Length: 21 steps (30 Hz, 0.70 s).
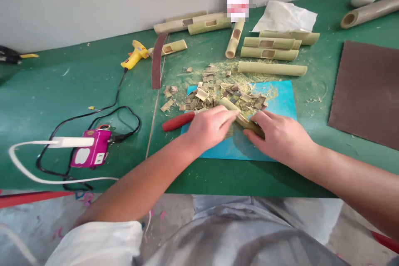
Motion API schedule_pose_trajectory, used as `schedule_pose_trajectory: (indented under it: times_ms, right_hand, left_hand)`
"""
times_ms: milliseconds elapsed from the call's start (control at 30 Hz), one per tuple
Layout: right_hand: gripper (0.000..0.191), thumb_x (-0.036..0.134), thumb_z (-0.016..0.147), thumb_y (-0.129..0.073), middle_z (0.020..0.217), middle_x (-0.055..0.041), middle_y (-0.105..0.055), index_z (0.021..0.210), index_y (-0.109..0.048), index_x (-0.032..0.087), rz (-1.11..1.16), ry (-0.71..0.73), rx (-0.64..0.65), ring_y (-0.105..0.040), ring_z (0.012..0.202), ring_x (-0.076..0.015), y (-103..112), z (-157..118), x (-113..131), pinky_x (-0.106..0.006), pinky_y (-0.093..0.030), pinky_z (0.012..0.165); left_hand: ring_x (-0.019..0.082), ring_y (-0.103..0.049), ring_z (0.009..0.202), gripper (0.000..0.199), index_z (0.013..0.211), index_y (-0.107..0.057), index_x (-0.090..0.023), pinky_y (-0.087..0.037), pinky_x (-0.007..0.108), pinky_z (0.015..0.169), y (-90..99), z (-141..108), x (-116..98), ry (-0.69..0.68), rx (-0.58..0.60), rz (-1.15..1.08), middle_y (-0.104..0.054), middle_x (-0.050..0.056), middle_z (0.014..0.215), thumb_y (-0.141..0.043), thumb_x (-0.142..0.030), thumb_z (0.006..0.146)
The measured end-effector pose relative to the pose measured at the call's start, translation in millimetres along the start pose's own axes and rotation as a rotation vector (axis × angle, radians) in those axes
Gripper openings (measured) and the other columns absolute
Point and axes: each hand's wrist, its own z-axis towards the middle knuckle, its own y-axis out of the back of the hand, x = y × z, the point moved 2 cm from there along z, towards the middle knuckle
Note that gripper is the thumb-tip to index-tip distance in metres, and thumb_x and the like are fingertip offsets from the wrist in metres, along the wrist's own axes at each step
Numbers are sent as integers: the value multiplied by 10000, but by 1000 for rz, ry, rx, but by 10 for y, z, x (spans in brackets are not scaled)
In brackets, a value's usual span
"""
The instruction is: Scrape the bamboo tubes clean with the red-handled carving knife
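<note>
Bamboo tube (228, 103) over blue sheet (286, 99), long axis slanting far-left to near-right; right hand (280, 133) nearer, grip closed round near end; left hand (207, 126) at mid-length, can't tell if pinching.

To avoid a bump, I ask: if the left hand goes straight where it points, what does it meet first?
The left hand would first meet the bamboo tube, which it seems to touch; beyond, probably the right hand, though depth is unclear.
</note>
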Motion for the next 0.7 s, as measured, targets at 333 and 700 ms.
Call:
schedule_pose_trajectory:
  times_ms: [333, 700]
  right_hand:
    - [271, 393, 894, -493, 779, -61, -653, 868, -626, 159, -29, -6, -4, -553, 625, -161, -5, -4, -10, -281, -270, 540]
    - [264, 396, 887, -515, 748, -50, -643, 846, -621, 157, -39, 5, -16, -547, 597, -158, -10, -9, 2, -283, -257, 526]
  left_hand:
    - [147, -702, 858, 249, 1041, -703, -134, -571, 254, 806, -2, 15, 12, 17, -35, 70, -739, 73, 913, -475, -219, 989]
    - [146, -696, 820, 256, 1091, -687, -119, -571, 254, 772, -9, 5, -8, -30, 35, 32, -730, 78, 904, -485, -237, 986]
